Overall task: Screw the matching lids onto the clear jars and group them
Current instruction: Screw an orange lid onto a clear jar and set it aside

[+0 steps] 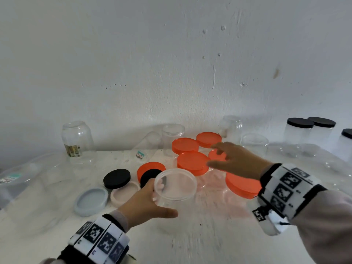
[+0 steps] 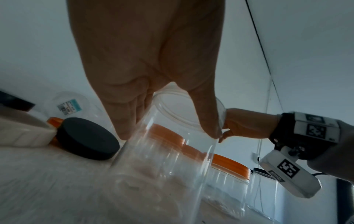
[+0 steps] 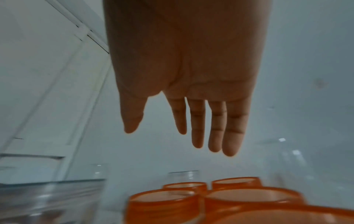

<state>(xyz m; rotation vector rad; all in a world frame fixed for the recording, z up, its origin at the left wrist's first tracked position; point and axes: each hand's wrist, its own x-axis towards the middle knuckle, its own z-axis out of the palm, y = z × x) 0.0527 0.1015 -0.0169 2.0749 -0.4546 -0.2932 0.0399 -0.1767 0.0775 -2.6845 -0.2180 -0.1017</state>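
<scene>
The left hand [image 1: 142, 203] grips an open clear jar [image 1: 175, 184] near its rim, fingers curled round the far side and the thumb [image 1: 165, 213] stretched along the near side; the left wrist view shows the fingers [image 2: 126, 121] wrapped on the jar wall [image 2: 162, 166], the jar tilted. The jar has no lid. The table [image 1: 200, 244] below it is white.

Just left of that hand lie two upturned lids, a grey lid [image 1: 91, 201] and a pale pink lid [image 1: 123, 192], with a black lid [image 1: 117, 178] resting partly on the pink one. Just beyond the held jar a second black lid [image 1: 149, 176] leans against an orange lid [image 1: 150, 168].

The right hand [image 1: 236, 161] hovers released, fingers straight and spread, holding nothing; the right wrist view shows its palm [image 3: 187, 63] above a cluster of orange-lidded jars [image 3: 229, 197]. One orange-lidded jar [image 1: 242, 185] stands under the wrist, another [image 1: 192, 162] just left of the fingertips, two more [image 1: 185, 145] beyond.

Farther off, beyond the left hand, an upturned clear jar [image 1: 78, 141] stands near the wall [image 1: 171, 54]. Far right of the right hand stand jars with black lids [image 1: 300, 130].
</scene>
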